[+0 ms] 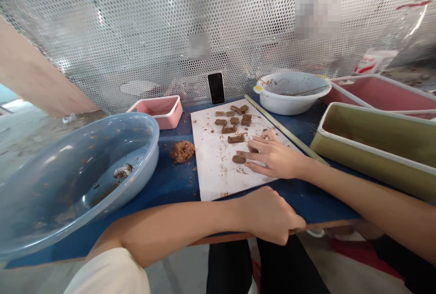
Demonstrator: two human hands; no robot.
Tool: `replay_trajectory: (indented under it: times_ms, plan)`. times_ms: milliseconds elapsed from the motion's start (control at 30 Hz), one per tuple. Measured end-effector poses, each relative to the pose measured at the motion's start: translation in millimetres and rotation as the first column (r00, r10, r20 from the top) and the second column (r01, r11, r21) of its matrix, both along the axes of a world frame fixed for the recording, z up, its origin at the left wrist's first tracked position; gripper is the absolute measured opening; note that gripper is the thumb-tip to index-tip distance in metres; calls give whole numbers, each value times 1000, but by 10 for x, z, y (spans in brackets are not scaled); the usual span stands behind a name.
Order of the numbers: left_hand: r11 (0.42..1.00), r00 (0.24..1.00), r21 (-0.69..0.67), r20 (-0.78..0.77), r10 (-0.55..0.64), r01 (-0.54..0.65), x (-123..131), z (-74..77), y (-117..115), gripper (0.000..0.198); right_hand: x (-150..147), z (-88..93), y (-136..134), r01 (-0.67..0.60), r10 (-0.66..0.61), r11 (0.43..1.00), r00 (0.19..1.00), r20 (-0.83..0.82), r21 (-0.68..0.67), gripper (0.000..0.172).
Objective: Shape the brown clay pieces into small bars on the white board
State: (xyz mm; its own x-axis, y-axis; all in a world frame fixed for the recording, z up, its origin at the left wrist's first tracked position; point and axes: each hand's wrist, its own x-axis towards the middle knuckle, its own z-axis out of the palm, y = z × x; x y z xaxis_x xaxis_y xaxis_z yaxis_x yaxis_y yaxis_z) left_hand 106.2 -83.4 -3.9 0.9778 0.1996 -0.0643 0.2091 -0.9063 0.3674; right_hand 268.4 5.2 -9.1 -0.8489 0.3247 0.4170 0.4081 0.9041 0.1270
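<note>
My right hand (270, 155) lies over a white board (211, 171) with its fingers spread. Beneath its fingers is a small brown clay-like piece (252, 149), and another stubby piece (239, 159) is at the fingertips. Several similar brown pieces (236, 139) are laid out farther up the board, among crumbs and smears. At the table's front edge, my left hand (272, 216) is closed in a fist, its back toward me. Anything inside that fist is hidden. A rough brown lump (182, 151) sits just left of the board.
A large blue basin (150, 166) stands left, a small pink tray (175, 117) behind it. A phone (216, 88) leans against perforated metal mesh (136, 26). A greenish strip (282, 128) borders the board; a white basin (289, 105), pink bin (384, 85) and olive planter (368, 148) stand right.
</note>
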Motion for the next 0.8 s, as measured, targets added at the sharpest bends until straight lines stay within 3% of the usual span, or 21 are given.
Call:
replay_trajectory:
  times_ms: [267, 500, 800]
  plan:
    - [1000, 999, -8, 36, 3, -3, -4, -57, 7, 11, -94, 39, -33, 37, -23, 979, 997, 70, -202, 42]
    - [1000, 1000, 10, 17, 2, -3, -6, -48, 5, 9, -47, 14, -47, -12, 11, 999, 1000, -18, -36, 41]
    - [1000, 1000, 2, -28, -4, 4, -1, -35, 6, 7, -66, -27, -4, -1, 2, 996, 1000, 12, -93, 44]
